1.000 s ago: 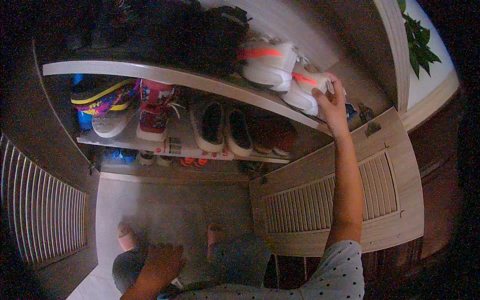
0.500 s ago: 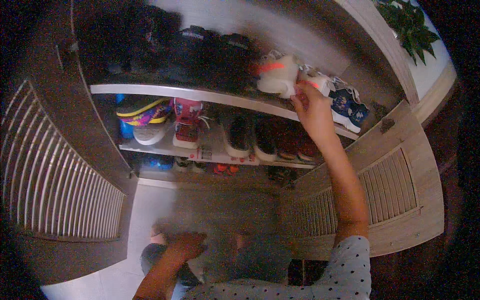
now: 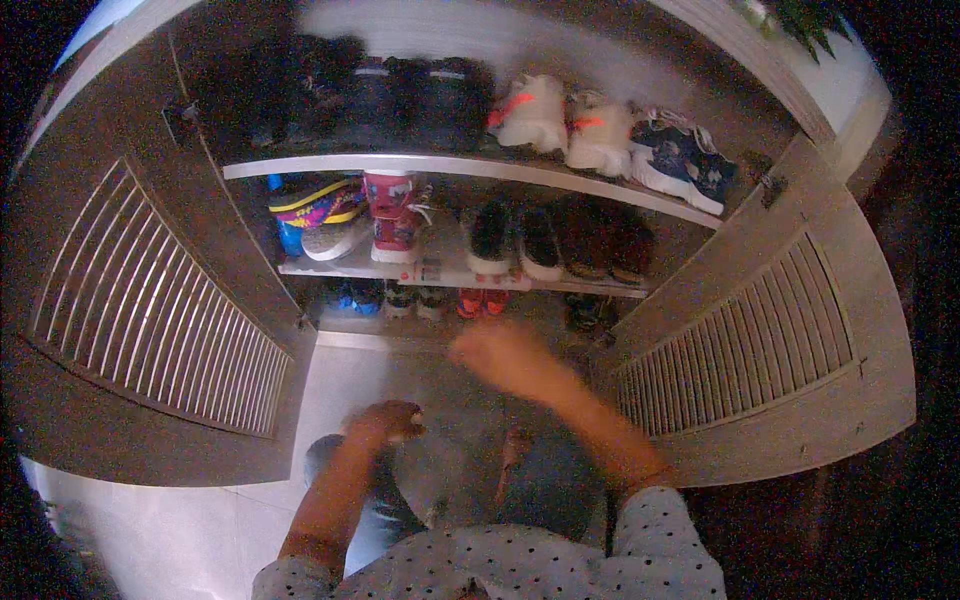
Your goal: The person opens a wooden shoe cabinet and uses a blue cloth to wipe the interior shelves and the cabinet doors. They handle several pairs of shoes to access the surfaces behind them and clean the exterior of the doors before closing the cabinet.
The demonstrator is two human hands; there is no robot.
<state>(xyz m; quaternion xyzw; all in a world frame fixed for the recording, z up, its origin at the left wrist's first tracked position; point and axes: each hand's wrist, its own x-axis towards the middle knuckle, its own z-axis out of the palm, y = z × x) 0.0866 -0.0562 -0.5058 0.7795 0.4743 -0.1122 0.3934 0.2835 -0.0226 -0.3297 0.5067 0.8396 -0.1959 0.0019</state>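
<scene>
2 cream sneakers stood near top shelf's right end; doors unshut. Left hand, right hand unclear: couldn't tell grip.

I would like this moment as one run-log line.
left hand: low, nothing visibly held | right hand: blurred, nothing visibly held | pale orange-striped sneakers: on white-edged upper shelf | slatted wooden cabinet doors: open

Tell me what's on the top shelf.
Along the top shelf stand dark shoes at left, too dim to count, then white sneakers with orange marks, then navy sneakers at right. Anything low behind them is covered.
</scene>
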